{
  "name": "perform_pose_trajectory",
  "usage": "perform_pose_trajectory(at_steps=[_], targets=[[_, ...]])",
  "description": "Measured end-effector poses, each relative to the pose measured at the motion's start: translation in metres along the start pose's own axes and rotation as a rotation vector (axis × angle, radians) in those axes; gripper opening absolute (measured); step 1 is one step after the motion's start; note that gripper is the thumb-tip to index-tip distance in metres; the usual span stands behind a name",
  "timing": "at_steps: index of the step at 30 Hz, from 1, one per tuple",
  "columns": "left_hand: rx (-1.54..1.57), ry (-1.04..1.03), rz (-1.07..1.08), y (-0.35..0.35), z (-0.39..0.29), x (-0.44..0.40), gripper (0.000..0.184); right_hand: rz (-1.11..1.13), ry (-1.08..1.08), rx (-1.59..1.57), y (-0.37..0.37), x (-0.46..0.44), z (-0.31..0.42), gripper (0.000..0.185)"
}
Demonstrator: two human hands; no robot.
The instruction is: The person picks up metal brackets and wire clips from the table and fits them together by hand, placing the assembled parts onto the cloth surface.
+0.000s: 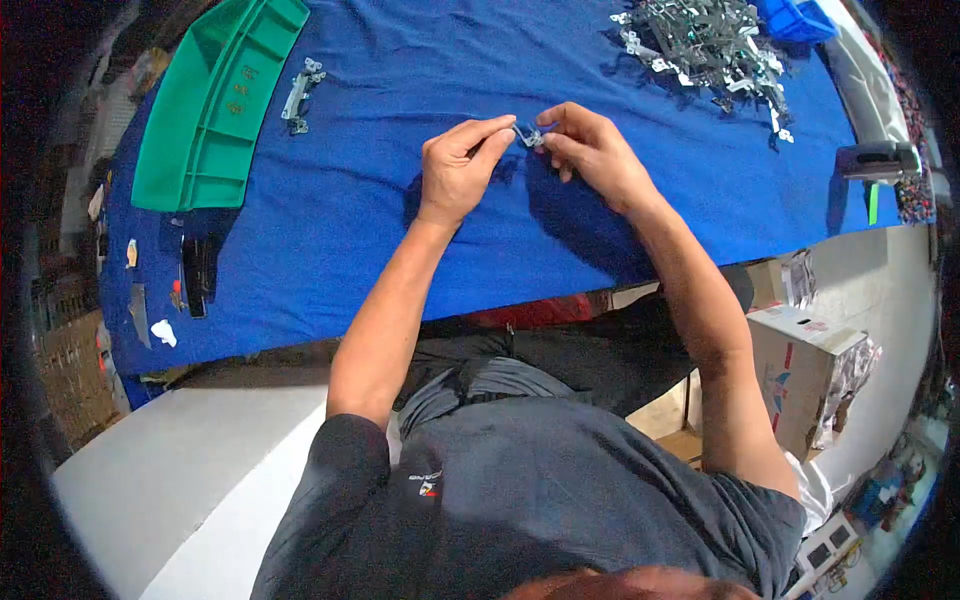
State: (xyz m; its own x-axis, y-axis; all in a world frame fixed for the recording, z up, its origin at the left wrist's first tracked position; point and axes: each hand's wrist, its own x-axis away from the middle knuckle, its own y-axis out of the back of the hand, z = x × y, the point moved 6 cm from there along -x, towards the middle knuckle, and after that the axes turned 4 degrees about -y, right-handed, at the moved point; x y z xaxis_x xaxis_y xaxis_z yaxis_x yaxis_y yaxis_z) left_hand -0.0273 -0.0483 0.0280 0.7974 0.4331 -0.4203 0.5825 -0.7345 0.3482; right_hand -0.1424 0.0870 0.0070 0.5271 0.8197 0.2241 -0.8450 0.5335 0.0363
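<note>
Between my two hands, above the blue cloth (400,270), is a small metal part (528,136). My left hand (460,165) pinches its left end between thumb and fingertips. The fingers of my right hand (595,155) are closed on its right end. A few similar metal parts (298,97) lie on the cloth to the left, beside a green tray (220,110). A large heap of metal parts (705,50) is at the upper right. Fine detail of the held part is too small to tell.
A blue bin (798,20) stands behind the heap. At the right edge are a black object (878,160) and a green strip (873,204). A black tool (194,277) and a white scrap (164,333) lie at the left. A cardboard box (800,370) is below right.
</note>
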Motion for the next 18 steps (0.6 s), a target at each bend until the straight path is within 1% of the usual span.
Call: perform_pose_trajectory(at_steps=[1, 3, 4, 6, 10, 11, 12, 13, 14, 15, 16, 17, 18], targets=[[0.018, 0.068, 0.02, -0.001, 0.003, 0.0, 0.018, -0.001, 0.0, 0.0, 0.001, 0.0, 0.002, 0.017], [0.025, 0.043, 0.031, -0.003, 0.002, 0.001, 0.017, 0.037, -0.063, -0.146, 0.002, 0.001, 0.004, 0.021], [0.029, 0.019, 0.039, -0.004, 0.001, 0.001, 0.017, 0.034, -0.064, -0.148, 0.003, 0.002, 0.003, 0.021], [0.028, 0.029, 0.061, -0.005, 0.003, 0.001, 0.017, 0.1, -0.033, -0.034, -0.001, 0.001, 0.004, 0.024], [-0.002, 0.025, 0.12, -0.007, -0.003, 0.0, 0.016, 0.148, -0.048, 0.019, -0.001, -0.003, -0.005, 0.023], [-0.002, 0.025, 0.121, -0.008, -0.001, 0.0, 0.016, 0.091, -0.03, -0.02, -0.001, -0.001, 0.0, 0.022], [0.0, -0.027, 0.115, -0.008, -0.003, 0.0, 0.016, 0.034, -0.012, -0.059, 0.0, 0.0, 0.003, 0.021], [0.003, -0.078, 0.109, -0.009, -0.004, 0.0, 0.016, 0.034, -0.011, -0.059, -0.001, -0.001, 0.003, 0.021], [0.002, -0.078, 0.109, -0.009, -0.005, 0.001, 0.016, -0.035, 0.048, -0.118, 0.002, -0.002, 0.005, 0.02], [0.058, 0.038, 0.097, -0.009, 0.001, 0.003, 0.017, -0.103, 0.107, -0.177, 0.006, -0.002, 0.008, 0.02], [0.113, 0.153, 0.083, -0.008, 0.007, 0.004, 0.017, -0.103, 0.11, -0.178, 0.008, -0.002, 0.011, 0.02], [0.111, 0.151, 0.082, -0.008, 0.008, 0.003, 0.017, -0.087, 0.065, -0.141, 0.009, -0.001, 0.012, 0.02], [0.143, 0.232, 0.018, -0.006, 0.014, 0.004, 0.018, -0.071, 0.019, -0.104, 0.009, 0.0, 0.012, 0.02]])
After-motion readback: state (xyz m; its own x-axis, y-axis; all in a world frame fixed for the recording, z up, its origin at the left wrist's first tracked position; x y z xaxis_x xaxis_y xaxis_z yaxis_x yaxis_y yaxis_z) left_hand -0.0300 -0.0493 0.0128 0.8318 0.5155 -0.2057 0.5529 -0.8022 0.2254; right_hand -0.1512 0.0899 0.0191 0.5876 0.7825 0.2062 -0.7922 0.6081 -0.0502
